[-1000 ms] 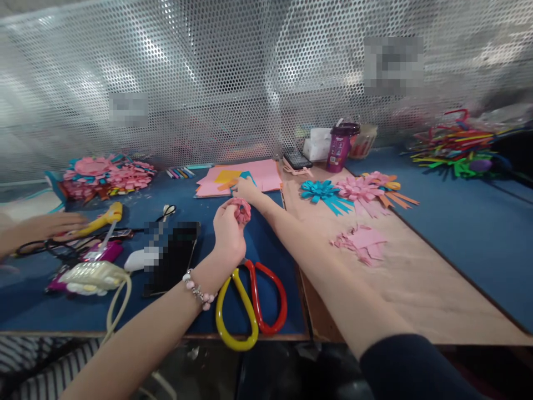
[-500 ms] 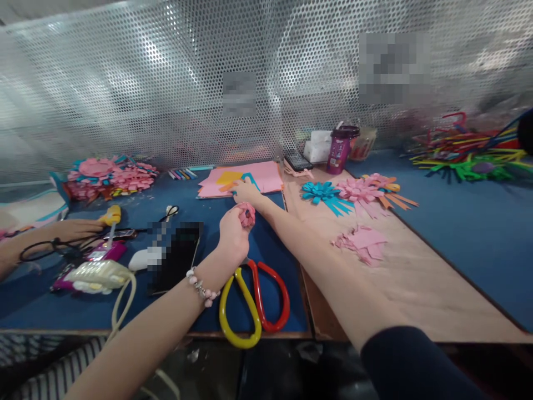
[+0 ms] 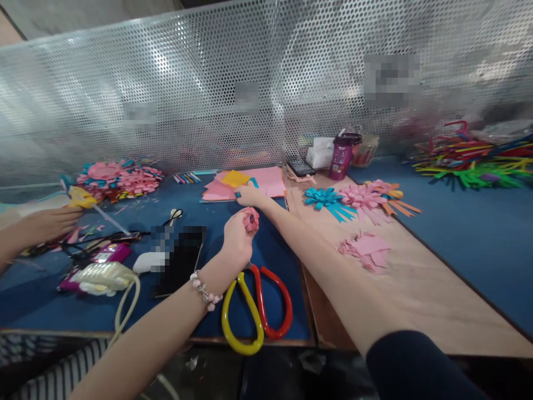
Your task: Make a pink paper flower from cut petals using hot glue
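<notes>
My left hand (image 3: 238, 240), a beaded bracelet at its wrist, is closed around a ring-shaped pink paper flower (image 3: 251, 220). Farther forward, my right hand (image 3: 251, 195) lies at the front edge of a stack of pink paper sheets (image 3: 272, 179). Its fingers are curled on a blue paper piece (image 3: 254, 182), which shows on both sides of the hand; the fingertips are partly hidden. A yellow paper piece (image 3: 235, 178) rests on the stack just beyond. Below my left hand are large scissors (image 3: 266, 311) with one yellow and one red handle, their blades mostly hidden.
Finished blue (image 3: 322, 197) and pink paper flowers (image 3: 362, 195) and pink scraps (image 3: 368, 251) lie on the brown board. A purple cup (image 3: 343, 156) stands behind. Left are a black phone (image 3: 181, 264), a corded pale object (image 3: 106, 276), a flower pile (image 3: 120, 179) and another person's hand (image 3: 54, 223).
My right hand has drawn slightly back, and its fingers have curled; the orange piece under them no longer shows. The other person's hand has moved left with the yellow object. The view has shifted slightly.
</notes>
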The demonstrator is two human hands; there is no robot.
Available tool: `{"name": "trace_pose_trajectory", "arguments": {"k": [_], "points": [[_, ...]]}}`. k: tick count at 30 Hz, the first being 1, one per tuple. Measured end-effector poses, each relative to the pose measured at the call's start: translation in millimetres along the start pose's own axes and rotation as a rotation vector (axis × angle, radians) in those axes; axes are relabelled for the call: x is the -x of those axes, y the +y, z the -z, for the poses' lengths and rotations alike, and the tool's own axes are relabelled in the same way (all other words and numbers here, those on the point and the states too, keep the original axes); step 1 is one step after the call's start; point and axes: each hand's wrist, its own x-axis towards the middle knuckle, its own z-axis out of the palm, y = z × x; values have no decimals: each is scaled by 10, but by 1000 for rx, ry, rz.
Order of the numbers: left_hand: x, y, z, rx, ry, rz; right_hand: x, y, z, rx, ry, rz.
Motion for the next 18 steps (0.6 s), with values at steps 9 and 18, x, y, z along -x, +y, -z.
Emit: {"name": "trace_pose_trajectory", "arguments": {"k": [9, 18], "points": [[-28, -12, 18, -111, -144, 26, 159, 5, 233, -356, 299, -66], [-13, -50, 31, -185, -211, 77, 1423, -57, 676, -807, 609, -177]]}}
